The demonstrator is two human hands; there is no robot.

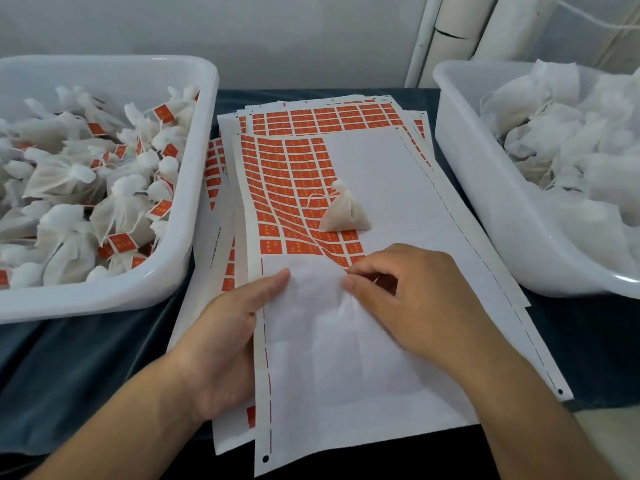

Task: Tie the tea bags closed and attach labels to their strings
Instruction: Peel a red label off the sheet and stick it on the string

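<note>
Right hand [408,292] pinches an orange label [346,262] off the top sheet [346,358]; left hand [228,337] grips the sheet's left edge; tied tea bag [344,211] sits mid-tabletop.

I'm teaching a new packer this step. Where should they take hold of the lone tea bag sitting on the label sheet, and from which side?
Probably pinch the tea bag at its gathered neck, just under the white tuft, coming from above. It sits upright like a little pyramid, wide base on the label sheet, knot uppermost. Its string trails left, so approach from the right, where the right hand works.
</note>
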